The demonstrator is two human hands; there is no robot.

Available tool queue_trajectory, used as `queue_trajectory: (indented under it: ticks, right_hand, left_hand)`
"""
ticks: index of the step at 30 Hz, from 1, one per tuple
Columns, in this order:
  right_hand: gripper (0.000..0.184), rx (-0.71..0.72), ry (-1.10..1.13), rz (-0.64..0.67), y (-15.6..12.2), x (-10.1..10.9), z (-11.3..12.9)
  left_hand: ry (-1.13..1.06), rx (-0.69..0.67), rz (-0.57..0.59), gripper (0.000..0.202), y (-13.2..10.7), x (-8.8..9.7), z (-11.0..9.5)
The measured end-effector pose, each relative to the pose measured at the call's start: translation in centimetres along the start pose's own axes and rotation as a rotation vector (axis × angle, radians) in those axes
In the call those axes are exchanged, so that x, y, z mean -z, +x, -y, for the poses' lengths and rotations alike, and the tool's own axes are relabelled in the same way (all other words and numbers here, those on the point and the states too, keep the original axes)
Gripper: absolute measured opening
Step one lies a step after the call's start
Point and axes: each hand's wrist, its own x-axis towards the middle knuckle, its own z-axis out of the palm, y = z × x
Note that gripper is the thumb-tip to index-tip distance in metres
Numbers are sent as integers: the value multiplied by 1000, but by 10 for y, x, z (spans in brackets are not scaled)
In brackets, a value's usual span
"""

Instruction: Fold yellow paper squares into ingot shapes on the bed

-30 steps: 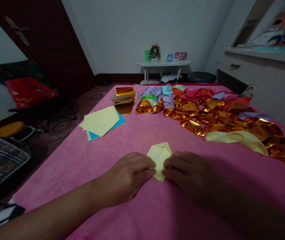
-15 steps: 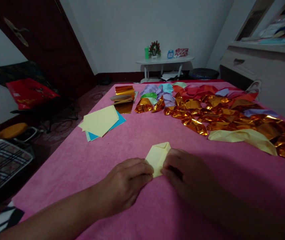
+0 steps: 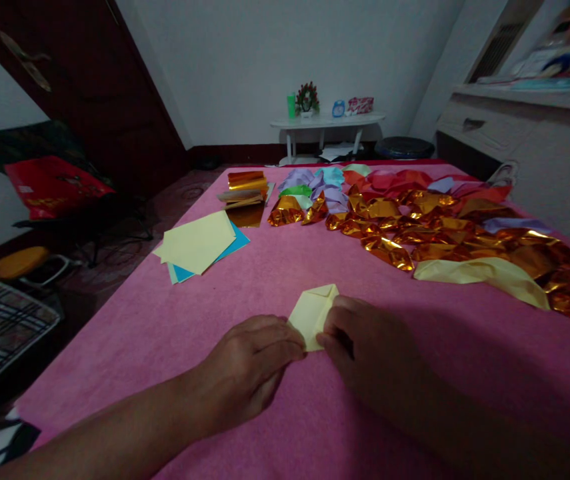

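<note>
A small pale yellow folded paper (image 3: 311,313) lies on the pink cloth between my two hands, with a creased flap along its top and right side. My left hand (image 3: 252,363) rests at its lower left corner, fingers closed together and pressing on the edge. On the paper's right side, my right hand (image 3: 365,343) pinches the folded edge between thumb and bent fingers. The fingertips cover parts of both edges. Beyond my left hand lies a stack of flat yellow and blue paper sheets (image 3: 199,243).
Gold foil sheets (image 3: 245,200) sit behind the stack. Many crumpled-looking gold foil folded pieces (image 3: 445,233) and coloured paper ones spread across the right and back of the pink surface (image 3: 205,300). A long yellow paper piece (image 3: 485,275) lies at right. A white table (image 3: 327,122) stands by the wall.
The view has shifted slightly. My right thumb has moved a little left and up along the paper's lower edge; both hands stay on the yellow paper.
</note>
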Motion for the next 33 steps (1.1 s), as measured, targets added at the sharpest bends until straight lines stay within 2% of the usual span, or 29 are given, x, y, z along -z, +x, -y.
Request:
queue_trajectory:
  ticks: [3, 6, 19, 21, 23, 26, 28, 33]
  right_hand:
    - [12, -2, -9, 10, 1, 1, 2]
    - [11, -11, -25, 12, 0, 2, 3]
    - [19, -88, -179, 7, 1, 2, 1]
    - [15, -52, -223, -14, 0, -1, 2]
    - [10, 43, -270, -42, -3, -5, 2]
    - [17, 245, -316, -70, -8, -10, 1]
    - [19, 324, -315, -63, -11, -11, 3]
    - [13, 267, -308, 13, -13, -3, 17]
  left_hand:
    - [36, -2, 20, 37, 2, -1, -1]
    - [87, 24, 89, 30, 5, -1, -4]
    - [87, 51, 86, 23, 6, -2, -7]
    - [92, 49, 86, 24, 7, -2, -7]
    - [96, 48, 86, 24, 7, -1, -8]
    - [85, 51, 84, 26, 6, 1, -7]
    - [73, 53, 83, 28, 4, 1, -6]
    - [27, 40, 56, 35, 2, 0, -1]
